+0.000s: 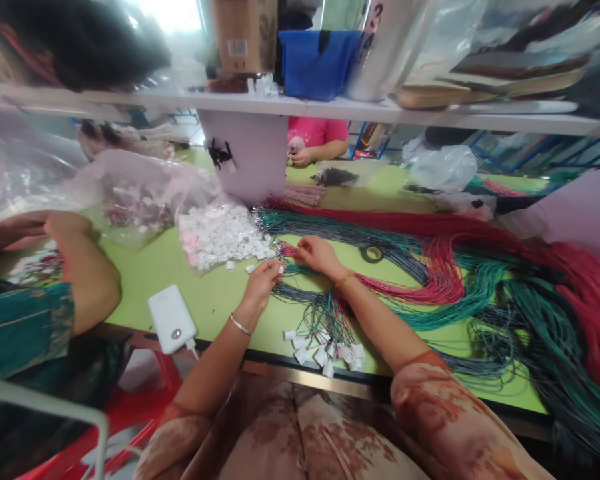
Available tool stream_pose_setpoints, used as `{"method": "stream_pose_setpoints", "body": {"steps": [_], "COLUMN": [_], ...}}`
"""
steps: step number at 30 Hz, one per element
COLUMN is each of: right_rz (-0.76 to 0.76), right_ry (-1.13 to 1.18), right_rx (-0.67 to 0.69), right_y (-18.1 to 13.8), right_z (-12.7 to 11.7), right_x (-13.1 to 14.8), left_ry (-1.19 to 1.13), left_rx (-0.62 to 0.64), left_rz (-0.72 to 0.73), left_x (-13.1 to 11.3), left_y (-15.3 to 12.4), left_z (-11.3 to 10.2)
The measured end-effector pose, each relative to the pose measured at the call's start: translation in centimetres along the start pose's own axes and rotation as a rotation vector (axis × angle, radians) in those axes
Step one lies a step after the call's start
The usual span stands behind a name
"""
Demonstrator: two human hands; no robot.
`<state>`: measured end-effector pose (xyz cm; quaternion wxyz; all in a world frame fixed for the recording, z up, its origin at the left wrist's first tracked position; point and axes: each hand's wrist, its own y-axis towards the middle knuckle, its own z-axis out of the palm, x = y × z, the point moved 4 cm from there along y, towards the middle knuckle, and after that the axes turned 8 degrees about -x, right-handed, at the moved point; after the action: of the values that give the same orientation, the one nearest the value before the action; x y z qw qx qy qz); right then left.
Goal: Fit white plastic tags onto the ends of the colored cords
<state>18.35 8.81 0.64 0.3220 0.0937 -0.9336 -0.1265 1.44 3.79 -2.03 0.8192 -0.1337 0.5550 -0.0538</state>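
Note:
My left hand (263, 283) pinches a small white plastic connector (281, 269) between thumb and fingertips, just above the table. To its right, my right hand (321, 256) has its fingers closed at the tips of a bundle of red wires (288, 250); how many strands it grips is too small to tell. Left of my hands, a clear plastic bag (225, 233) spills many white connectors, a few lying loose on the table. Below my right wrist lies a group of wires with white connectors (325, 350) on their ends, near the table's front edge.
Long red wires (445, 273), green wires (435, 317) and dark grey wires (405, 263) cover the right side. A tape roll (373, 253) lies among them. A white power bank (173, 319) sits left. Co-workers sit at left and across, below a shelf (325, 109) holding a blue bin (320, 65).

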Motion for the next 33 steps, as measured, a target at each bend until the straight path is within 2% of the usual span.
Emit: {"method": "stream_pose_setpoints", "body": {"steps": [3, 6, 11, 14, 20, 23, 30, 33], "right_rz": [0.053, 0.043, -0.047, -0.03, -0.044, -0.022, -0.138, -0.131], "right_ry": [-0.185, -0.197, -0.192, -0.186, -0.289, -0.14, 0.338, 0.413], "right_rx": [0.077, 0.104, 0.111, 0.135, -0.024, -0.052, 0.042, 0.07], "right_y": [1.4, 1.5, 1.3, 1.5, 1.4, 1.3, 1.5, 0.4], "right_z": [0.8, 1.5, 1.6, 1.4, -1.0, -1.7, -0.7, -0.3], "right_x": [-2.0, -3.2, -2.8, -2.7, -3.3, -2.3, 3.7, 4.2], "left_ry": [-0.003, 0.0, -0.002, -0.004, -0.004, -0.008, -0.072, -0.113], "left_rx": [-0.013, -0.005, 0.008, 0.009, 0.007, 0.015, 0.048, 0.056], "left_rz": [-0.015, -0.029, -0.04, -0.044, -0.047, -0.052, -0.038, -0.047], "left_x": [-0.2, -0.2, -0.1, -0.1, -0.2, -0.2, 0.0, 0.1], "left_y": [0.2, 0.1, 0.0, 0.0, 0.0, -0.2, -0.1, 0.1], "left_z": [-0.4, -0.4, -0.2, -0.3, -0.4, -0.1, 0.0, -0.1]}}
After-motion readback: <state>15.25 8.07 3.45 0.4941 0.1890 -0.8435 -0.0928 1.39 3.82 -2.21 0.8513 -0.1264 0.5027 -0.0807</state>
